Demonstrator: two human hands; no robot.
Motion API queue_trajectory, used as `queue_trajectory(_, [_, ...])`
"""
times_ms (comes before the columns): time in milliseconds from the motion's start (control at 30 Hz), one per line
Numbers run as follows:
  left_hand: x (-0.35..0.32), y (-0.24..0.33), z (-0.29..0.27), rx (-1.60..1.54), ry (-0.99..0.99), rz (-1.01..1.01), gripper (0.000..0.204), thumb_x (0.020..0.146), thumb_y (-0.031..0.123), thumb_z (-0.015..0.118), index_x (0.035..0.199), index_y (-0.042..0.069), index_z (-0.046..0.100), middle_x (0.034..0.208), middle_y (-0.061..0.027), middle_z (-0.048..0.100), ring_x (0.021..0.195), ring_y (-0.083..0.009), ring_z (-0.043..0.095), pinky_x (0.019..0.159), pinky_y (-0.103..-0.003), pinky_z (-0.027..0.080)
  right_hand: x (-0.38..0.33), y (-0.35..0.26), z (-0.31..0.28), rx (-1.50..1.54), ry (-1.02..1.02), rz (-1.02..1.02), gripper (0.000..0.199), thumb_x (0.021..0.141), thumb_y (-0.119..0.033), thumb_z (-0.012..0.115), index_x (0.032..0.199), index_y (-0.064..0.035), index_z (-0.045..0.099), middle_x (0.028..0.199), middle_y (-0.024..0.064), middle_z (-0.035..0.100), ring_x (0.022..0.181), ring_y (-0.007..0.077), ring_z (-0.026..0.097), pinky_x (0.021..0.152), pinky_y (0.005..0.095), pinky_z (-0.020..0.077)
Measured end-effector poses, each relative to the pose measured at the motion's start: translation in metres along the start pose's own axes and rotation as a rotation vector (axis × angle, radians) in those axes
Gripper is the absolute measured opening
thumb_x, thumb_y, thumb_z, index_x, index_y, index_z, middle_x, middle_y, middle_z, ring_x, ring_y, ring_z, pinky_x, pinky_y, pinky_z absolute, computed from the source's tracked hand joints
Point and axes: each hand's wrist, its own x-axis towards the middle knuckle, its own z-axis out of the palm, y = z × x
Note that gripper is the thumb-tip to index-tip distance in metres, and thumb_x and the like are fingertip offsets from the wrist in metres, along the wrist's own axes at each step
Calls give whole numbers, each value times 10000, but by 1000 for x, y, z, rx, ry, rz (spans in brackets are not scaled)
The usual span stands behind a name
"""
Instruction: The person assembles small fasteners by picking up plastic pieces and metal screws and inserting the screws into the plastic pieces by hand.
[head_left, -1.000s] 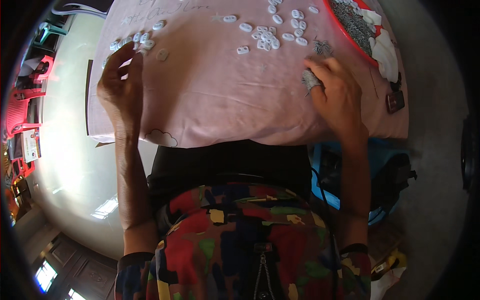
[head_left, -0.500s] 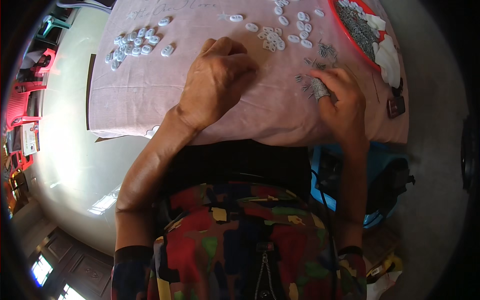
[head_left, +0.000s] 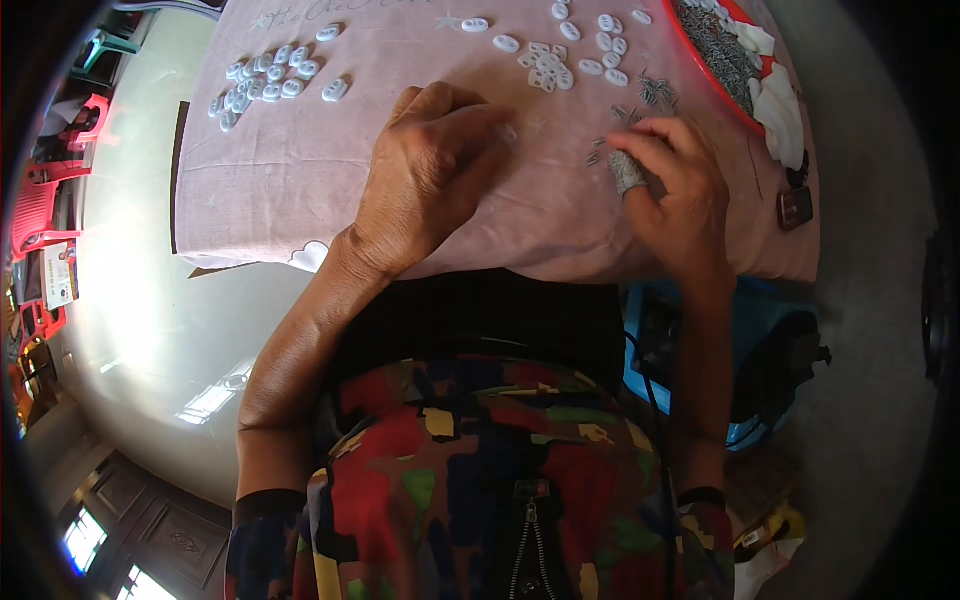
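Hands: ours are well apart from each other, both over the near half of the worktop (head_left: pixel 300 190).
Left hand (head_left: pixel 435 165): we pinch a small pale piece (head_left: pixel 510 132) at the fingertips, mostly hidden by our fingers; the tip grip probably suits something so slight.
Right hand (head_left: pixel 680 185): our fingers curl just beside loose grey screws (head_left: pixel 656 92); whether they hold one, we cannot tell.
Grey wrap (head_left: pixel 627 172): we wear it around the right thumb, likely to spare the skin from metal points.
White oval pieces (head_left: pixel 292 89): we have a cluster at the far left, with more scattered ahead of the right hand, perhaps split to keep two lots apart.
Square white pieces (head_left: pixel 545 65): they lie heaped between our oval lots, seemingly within easy reach.
Red basin (head_left: pixel 705 86): it stands at the far right, holding more screws, presumably as our stock beside the loose ones.
Pink cloth: it covers our worktop, perhaps to stop small parts rolling.
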Motion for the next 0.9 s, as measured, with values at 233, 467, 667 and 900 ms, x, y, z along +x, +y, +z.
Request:
queue_trajectory(233, [-2, -4, 2, -15, -16, 14, 154, 753, 36, 719, 907, 41, 722, 998, -116, 627, 933, -296, 574, 828, -362, 492, 8, 6, 1, -80, -52, 10, 294, 716, -8, 608, 978, -90, 711, 963, 77, 609, 941, 277, 594, 816, 368, 487])
queue_trajectory(467, [-4, -3, 1, 70, 21, 41, 156, 748, 27, 720, 903, 42, 719, 997, -114, 629, 935, -294, 576, 815, -361, 502, -4, -8, -7, -11, -94, -42, 313, 674, 0, 597, 957, -74, 710, 943, 77, 606, 895, 273, 590, 788, 365, 498])
queue_trajectory(667, [-5, -5, 1, -31, -16, 33, 176, 750, 30, 722, 926, 35, 712, 1000, -119, 625, 938, -292, 578, 820, -354, 508, -11, -11, -5, -14, -46, -58, 356, 623, 16, 578, 942, -70, 712, 933, 70, 603, 863, 267, 586, 741, 357, 512])
queue_trajectory(900, [-5, -4, -1, 68, -1, 39, 168, 759, 36, 721, 926, 32, 708, 1013, -122, 619, 950, -296, 574, 830, -356, 505, -9, -9, 0, 3, -43, -84, 317, 618, 2, 596, 907, -69, 705, 922, 73, 598, 865, 274, 588, 740, 362, 508])
